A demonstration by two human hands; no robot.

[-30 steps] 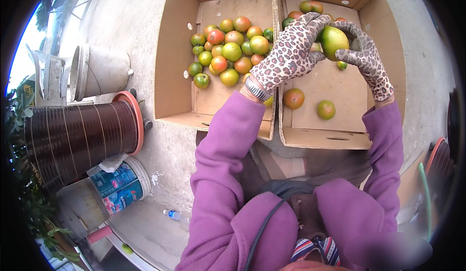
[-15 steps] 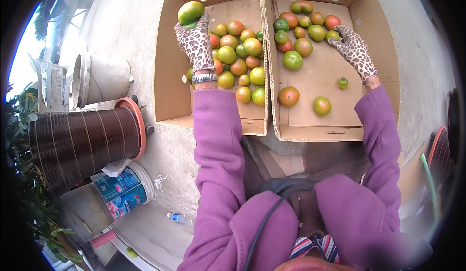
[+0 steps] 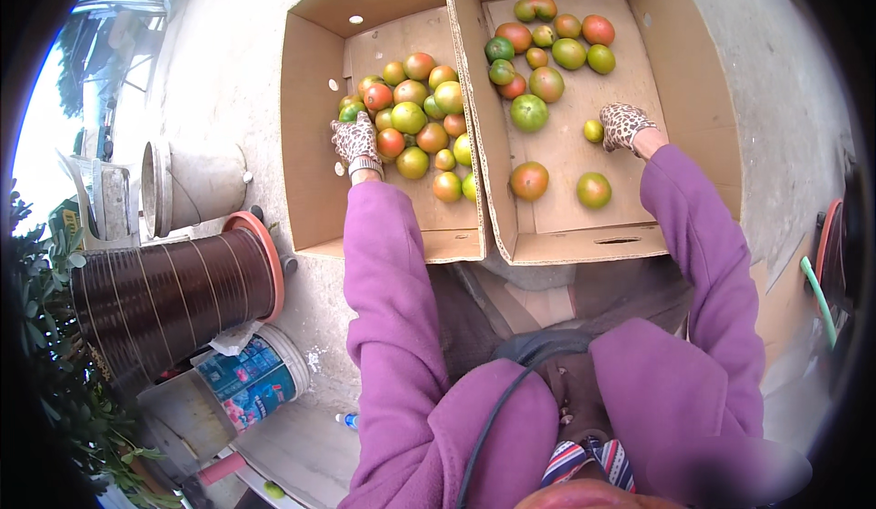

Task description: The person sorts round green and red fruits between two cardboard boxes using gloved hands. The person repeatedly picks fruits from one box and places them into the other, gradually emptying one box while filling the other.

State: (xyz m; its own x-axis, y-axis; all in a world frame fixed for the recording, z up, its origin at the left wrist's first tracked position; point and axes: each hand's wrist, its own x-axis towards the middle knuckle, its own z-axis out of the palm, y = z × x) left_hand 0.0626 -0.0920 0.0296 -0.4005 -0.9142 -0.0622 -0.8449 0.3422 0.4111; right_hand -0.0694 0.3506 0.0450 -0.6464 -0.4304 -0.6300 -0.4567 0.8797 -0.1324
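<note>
Two open cardboard boxes stand side by side, both holding green and reddish tomatoes. My left hand, in a leopard-print glove, is low in the left box, at the left edge of a dense pile of tomatoes. Its fingers are closed around a dark green tomato, partly hidden by the glove. Over in the right box, my right hand, gloved alike, has its fingers closed with a small green tomato at the tips. Near it lie an orange tomato and a greenish tomato.
More tomatoes lie toward the back of the right box. Left of the boxes are a white bucket, a ribbed brown pot and a blue-labelled pail on its side. A green hose is at the far right.
My left hand has come down with its tomato from above the left box to the pile. My right hand has left the tomatoes at the back and moved nearer, now holding a small one.
</note>
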